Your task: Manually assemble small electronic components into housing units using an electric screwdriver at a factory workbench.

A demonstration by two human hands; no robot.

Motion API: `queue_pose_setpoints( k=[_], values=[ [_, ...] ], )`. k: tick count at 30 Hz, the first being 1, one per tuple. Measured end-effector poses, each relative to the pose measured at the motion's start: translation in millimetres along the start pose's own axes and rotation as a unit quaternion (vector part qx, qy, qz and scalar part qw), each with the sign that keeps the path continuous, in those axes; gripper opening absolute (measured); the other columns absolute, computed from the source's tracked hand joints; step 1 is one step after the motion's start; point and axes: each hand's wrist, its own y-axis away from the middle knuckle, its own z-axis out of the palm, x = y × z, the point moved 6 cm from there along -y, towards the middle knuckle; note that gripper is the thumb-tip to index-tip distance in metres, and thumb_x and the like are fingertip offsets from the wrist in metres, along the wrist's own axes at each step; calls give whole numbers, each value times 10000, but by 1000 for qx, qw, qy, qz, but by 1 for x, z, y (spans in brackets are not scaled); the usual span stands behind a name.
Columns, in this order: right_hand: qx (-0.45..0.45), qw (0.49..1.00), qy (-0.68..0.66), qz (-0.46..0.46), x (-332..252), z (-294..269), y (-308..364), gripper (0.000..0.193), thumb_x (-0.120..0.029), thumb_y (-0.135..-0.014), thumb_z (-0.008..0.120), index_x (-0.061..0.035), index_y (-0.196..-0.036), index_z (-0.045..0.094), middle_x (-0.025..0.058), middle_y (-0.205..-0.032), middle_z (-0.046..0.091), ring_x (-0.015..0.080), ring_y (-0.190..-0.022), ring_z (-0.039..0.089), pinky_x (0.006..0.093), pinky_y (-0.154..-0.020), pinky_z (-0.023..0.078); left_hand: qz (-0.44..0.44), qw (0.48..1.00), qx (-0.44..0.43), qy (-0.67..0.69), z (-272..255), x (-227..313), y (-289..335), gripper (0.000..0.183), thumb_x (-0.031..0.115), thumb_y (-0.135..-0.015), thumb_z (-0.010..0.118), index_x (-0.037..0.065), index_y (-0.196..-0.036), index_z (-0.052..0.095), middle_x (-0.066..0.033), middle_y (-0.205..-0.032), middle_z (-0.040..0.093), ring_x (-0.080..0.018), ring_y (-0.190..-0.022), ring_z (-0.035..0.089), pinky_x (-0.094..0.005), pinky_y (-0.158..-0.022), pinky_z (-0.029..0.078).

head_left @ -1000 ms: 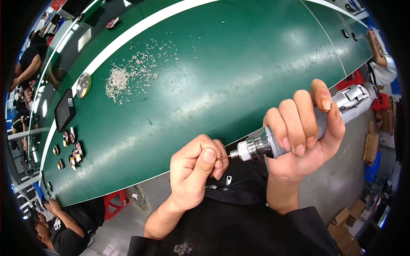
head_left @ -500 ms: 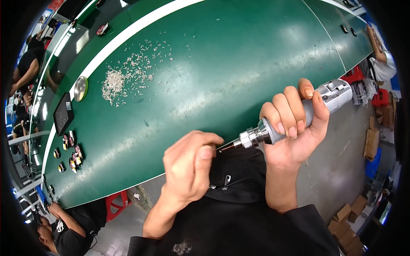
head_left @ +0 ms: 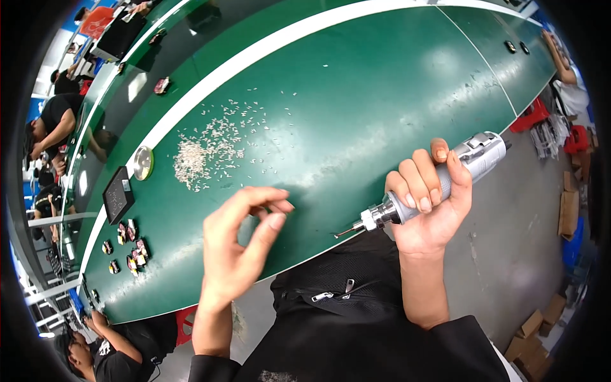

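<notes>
My right hand (head_left: 429, 204) is wrapped round a grey and silver electric screwdriver (head_left: 477, 156). Its bit (head_left: 347, 230) points left and slightly down, just over the table's near edge. A tiny dark piece sits at the bit's tip, too small to name surely. My left hand (head_left: 238, 239) is over the table, left of the bit, with thumb and bent fingers apart and nothing visible between them. Beyond it, a pile of small pale screws (head_left: 191, 160) lies on the green table (head_left: 331, 134), thinning into loose ones toward the right.
Left of the pile are a round dish (head_left: 144, 163) and a black tray (head_left: 118, 196). Several small dark and pink parts (head_left: 137, 254) lie nearer on the left. A white strip (head_left: 210, 70) crosses the far table. A co-worker (head_left: 105, 344) sits at lower left; cardboard boxes (head_left: 534, 331) stand at lower right.
My left hand has moved left and up, away from the bit, and its fingers have spread. The screwdriver has shifted slightly down and left at its back end. The whole view has tilted slightly.
</notes>
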Motion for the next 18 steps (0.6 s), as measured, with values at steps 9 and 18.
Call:
queue_pose_setpoints(
  k=[9, 18],
  values=[
    [-39, 999, 2, 11, -7, 9, 2, 165, -189, -963, 449, -43, -920, 511, -24, -534, 364, 80, -454, 375, 256, -506, 356, -101, 938, -110, 312, 72, -15, 29, 184, 4, -875, 598, -41, -1053, 586, -113, -931, 647, -143, -829, 617, -265, -760, 491],
    [-56, 998, 13, 4, -6, 17, 8, 169, -190, -968, 440, -43, -922, 509, -25, -547, 373, 80, -465, 382, 258, -518, 360, -55, 905, -51, 420, 76, -25, 42, 150, 79, -953, 529, -36, -864, 564, -114, -830, 607, -120, -691, 574, -233, -592, 458]
  ],
)
